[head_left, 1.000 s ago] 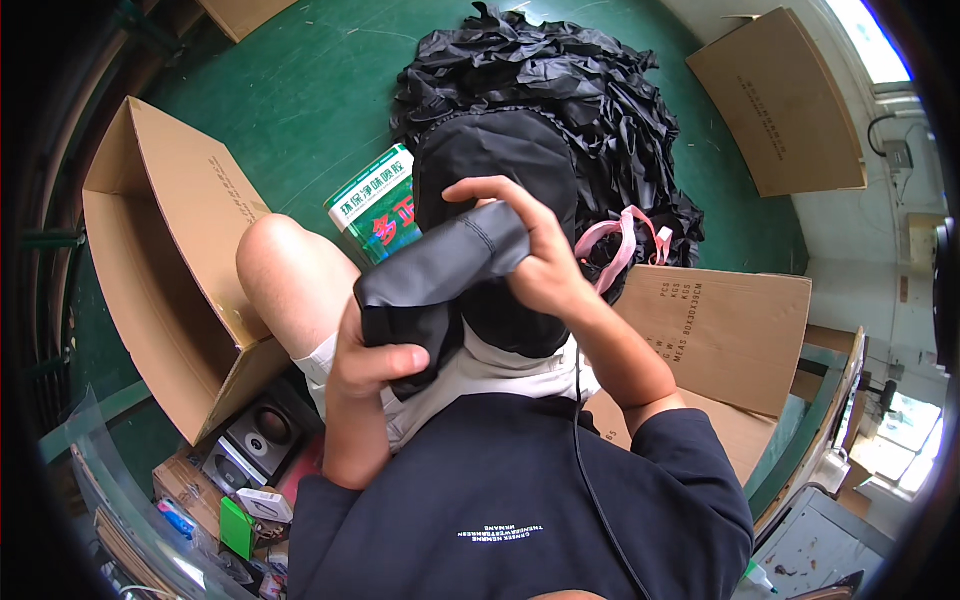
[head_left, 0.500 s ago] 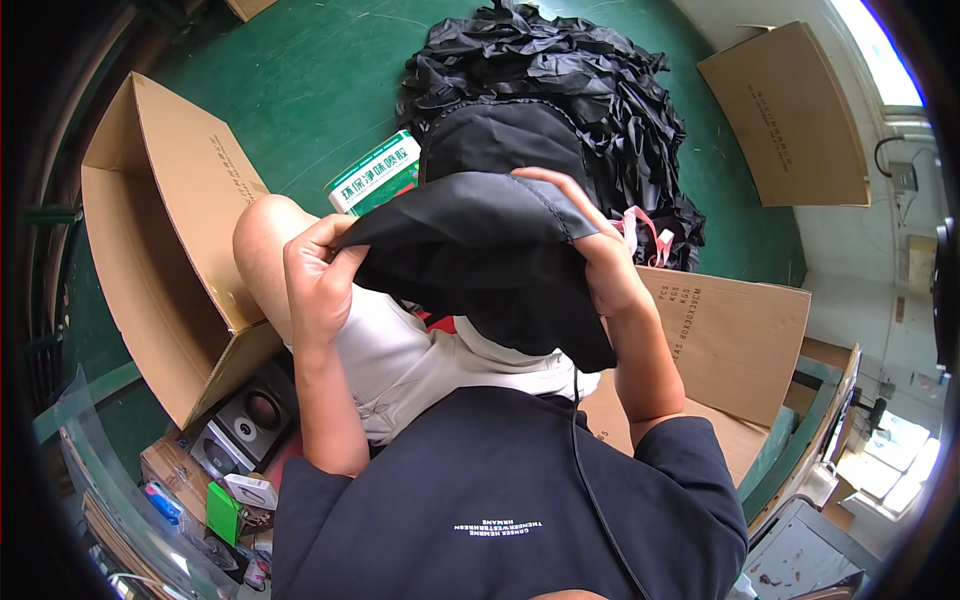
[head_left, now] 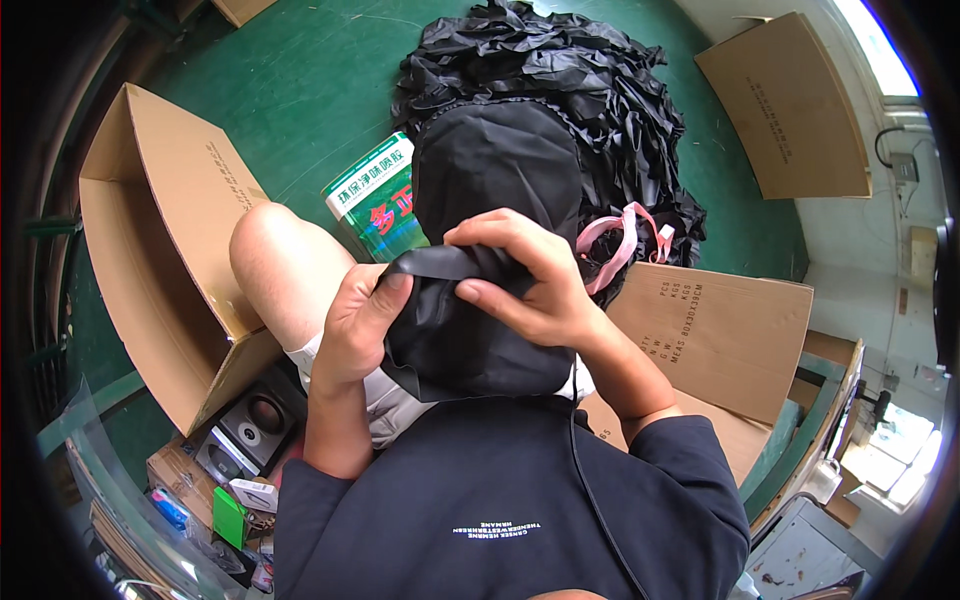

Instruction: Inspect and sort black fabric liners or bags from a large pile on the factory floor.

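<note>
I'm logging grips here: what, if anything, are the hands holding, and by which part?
A black fabric piece: the left hand pinches the left end of its upper edge, the right hand grips that edge farther right.

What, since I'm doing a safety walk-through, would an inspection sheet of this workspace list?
Surface: green floor, thin pale marks.
Job's things: black fabric piece, upper edge apparently folded; ruffled black pile beyond; pink strap at its right side.
Clutter: open cardboard box, left; printed cardboard, right; green-and-white container; speaker, lower left.
Grips: left grip and right grip both hold the fabric piece between thumb and fingers.
Cables: thin black cord across dark shirt; black cable by the right-hand wall.
Surroundings: bright window, right.
</note>
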The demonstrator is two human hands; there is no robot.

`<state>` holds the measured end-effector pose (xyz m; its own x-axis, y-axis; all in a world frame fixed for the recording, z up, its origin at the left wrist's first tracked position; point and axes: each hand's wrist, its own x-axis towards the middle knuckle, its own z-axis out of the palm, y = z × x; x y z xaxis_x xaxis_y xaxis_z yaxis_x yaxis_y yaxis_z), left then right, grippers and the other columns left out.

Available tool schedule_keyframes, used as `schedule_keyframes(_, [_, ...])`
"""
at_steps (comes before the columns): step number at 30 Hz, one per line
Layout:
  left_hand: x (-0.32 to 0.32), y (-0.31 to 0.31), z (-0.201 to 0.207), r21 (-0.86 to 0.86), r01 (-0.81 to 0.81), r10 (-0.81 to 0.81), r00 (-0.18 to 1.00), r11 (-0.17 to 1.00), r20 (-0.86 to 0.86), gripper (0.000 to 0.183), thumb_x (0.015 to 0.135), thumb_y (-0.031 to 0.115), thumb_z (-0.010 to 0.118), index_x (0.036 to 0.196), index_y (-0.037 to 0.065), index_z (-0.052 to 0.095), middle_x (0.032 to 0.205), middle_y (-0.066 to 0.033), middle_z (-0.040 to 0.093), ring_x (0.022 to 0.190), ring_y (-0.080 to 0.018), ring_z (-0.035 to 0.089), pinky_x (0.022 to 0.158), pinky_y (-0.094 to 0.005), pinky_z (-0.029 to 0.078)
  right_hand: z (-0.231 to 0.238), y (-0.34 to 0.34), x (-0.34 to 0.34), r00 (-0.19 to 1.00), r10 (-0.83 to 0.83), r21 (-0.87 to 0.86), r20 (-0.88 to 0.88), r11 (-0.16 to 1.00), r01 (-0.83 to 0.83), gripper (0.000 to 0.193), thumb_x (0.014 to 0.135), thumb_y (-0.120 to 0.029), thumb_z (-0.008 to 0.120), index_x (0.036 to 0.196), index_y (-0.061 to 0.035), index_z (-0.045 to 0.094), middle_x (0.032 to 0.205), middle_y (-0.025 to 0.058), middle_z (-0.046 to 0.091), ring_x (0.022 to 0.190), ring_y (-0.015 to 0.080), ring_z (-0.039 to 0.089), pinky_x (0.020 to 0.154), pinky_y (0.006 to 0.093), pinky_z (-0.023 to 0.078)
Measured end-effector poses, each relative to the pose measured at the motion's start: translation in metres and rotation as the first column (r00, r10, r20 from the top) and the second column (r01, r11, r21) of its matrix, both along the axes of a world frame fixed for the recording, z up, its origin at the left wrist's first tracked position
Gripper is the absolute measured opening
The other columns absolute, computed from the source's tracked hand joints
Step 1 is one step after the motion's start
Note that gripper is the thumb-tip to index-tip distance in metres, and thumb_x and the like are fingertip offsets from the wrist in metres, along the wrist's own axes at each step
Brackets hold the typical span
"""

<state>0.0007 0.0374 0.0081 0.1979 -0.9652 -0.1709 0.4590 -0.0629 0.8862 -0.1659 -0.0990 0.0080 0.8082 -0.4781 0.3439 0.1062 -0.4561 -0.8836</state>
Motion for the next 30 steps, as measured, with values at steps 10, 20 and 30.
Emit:
schedule_keyframes(10, [0.003,-0.002,-0.004,-0.001,0.261,-0.258,0.955,0.965,0.147,0.032,0.101,0.023,0.057,0.08,0.0,0.058,0.064,0.0096,0.043,0.06,-0.0003,0.034,0.054,-0.021,0.026,-0.016,0.015,-0.001,0.999,-0.004,-0.119,-0.037,0.993,-0.001,0.036,0.069,0.006,0.061,0.105,0.0023,0.06,0.092,0.0157,0.063,0.079,0.0341,0.062,0.071,0.0392,0.05])
schedule_keyframes(20, [0.006,-0.01,-0.013,-0.035,0.026,-0.009,0.912,0.999,0.41,0.011,0.089,0.004,0.057,0.094,-0.005,0.062,0.072,0.0024,0.052,0.067,-0.0039,0.042,0.061,-0.0214,0.035,-0.004,0.014,-0.012,0.98,-0.047,0.252,-0.193,0.963,0.096,0.015,0.091,-0.011,0.061,0.095,0.0032,0.06,0.064,0.0052,0.052,0.056,0.0139,0.048,0.053,0.0302,0.038])
schedule_keyframes(30, [-0.002,-0.026,-0.027,-0.134,-0.066,0.134,0.791,0.989,0.596,0.017,0.086,-0.005,0.062,0.101,-0.004,0.069,0.083,-0.01,0.068,0.076,-0.0174,0.063,0.073,-0.0266,0.048,0.002,0.001,-0.031,0.99,0.142,0.874,0.0,0.481,-0.069,0.027,0.102,-0.019,0.053,0.109,0.0051,0.064,0.094,-0.0036,0.064,0.088,0.0027,0.053,0.081,0.0198,0.043])
